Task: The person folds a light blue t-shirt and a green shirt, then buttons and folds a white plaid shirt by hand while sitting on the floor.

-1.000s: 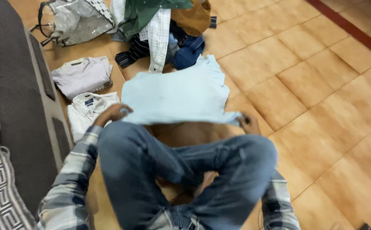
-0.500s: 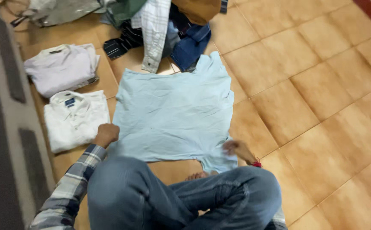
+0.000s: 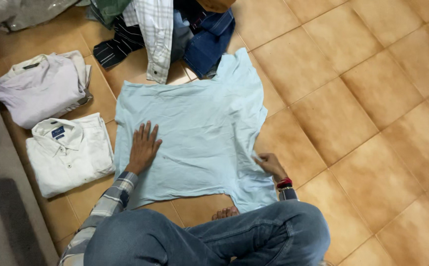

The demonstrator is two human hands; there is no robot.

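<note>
**One blue tee lying flat on the tiles**

One pale blue tee is lying spread at frame centre, long axis running top to bottom. The left hand is pressing on it, fingers splayed open; the right hand is pinching its right edge. Two folded shirts, lilac and white, are sitting at left, one clothes heap at top.

My knee hid the shirt's near hem and most of my foot. The clothes pile ran off the top edge. My right hand's fingertips were blurred.
</note>
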